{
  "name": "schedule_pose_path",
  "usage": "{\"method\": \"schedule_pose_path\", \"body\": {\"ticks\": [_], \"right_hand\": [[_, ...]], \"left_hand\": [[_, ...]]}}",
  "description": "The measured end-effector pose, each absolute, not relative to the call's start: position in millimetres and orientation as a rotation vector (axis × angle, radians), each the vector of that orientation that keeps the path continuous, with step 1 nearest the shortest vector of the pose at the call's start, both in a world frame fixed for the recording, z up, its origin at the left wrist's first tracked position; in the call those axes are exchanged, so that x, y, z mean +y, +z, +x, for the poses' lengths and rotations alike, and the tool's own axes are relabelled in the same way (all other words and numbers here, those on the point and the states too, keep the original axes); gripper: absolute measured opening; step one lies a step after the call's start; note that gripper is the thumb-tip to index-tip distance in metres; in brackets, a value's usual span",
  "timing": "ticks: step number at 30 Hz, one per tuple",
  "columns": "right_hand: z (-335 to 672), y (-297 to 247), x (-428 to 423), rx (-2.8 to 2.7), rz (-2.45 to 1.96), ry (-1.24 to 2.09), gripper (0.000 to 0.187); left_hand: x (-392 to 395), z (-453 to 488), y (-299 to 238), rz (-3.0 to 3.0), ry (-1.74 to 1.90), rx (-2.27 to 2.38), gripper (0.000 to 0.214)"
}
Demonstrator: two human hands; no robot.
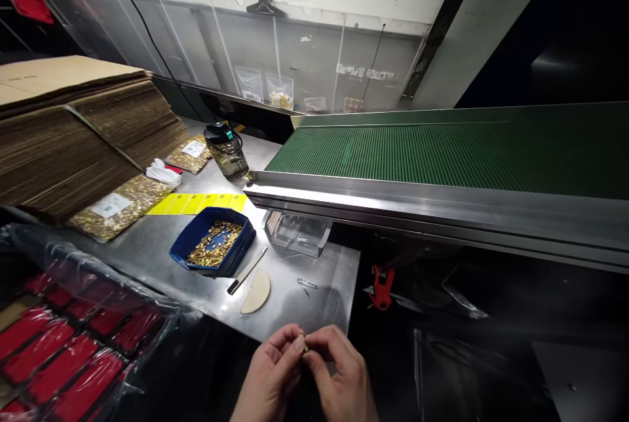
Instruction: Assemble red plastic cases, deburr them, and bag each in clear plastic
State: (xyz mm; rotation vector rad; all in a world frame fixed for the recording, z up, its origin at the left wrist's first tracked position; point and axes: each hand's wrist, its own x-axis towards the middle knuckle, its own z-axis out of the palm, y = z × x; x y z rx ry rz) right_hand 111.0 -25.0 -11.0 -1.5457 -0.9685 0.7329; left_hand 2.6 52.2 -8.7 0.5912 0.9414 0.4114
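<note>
At the bottom centre, my left hand and my right hand meet in front of the steel table's near edge. Both are closed in a pinch on a tiny gold-coloured part held between the fingertips. A blue tray holding several small gold parts sits on the table just beyond my hands. A thin dark-tipped tool and a beige half-round piece lie beside the tray.
A green conveyor belt runs along the right. Stacked flat cardboard fills the left, with bags of gold parts, a dark-lidded jar, yellow labels and a clear plastic box. Plastic-wrapped red items lie lower left.
</note>
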Motion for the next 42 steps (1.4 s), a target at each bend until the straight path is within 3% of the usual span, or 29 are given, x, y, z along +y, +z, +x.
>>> {"method": "schedule_pose_path", "body": {"ticks": [8, 12, 19, 28, 36, 42], "right_hand": [[116, -14, -49, -1.115, -1.807, 0.336, 0.025], [125, -21, -55, -0.929, -1.803, 0.55, 0.042], [133, -33, -69, -0.552, -1.657, 0.829, 0.04], [144, -28, -76, -0.688, -1.476, 1.093, 0.038], [139, -15, -72, -0.722, -1.443, 1.179, 0.04], [146, -12, -71, -0.712, -1.485, 1.263, 0.035]], "left_hand": [[45, 13, -6, 0.702, 0.339, 0.843, 0.053], [43, 16, -14, 0.824, 0.303, 0.872, 0.058], [37, 14, -19, 0.81, 0.243, 0.852, 0.046], [32, 3, 4, 1.486, 0.547, 0.802, 0.01], [36, -11, -1, 1.863, 0.752, 0.642, 0.044], [41, -14, -4, 2.05, 0.715, 0.524, 0.05]]}}
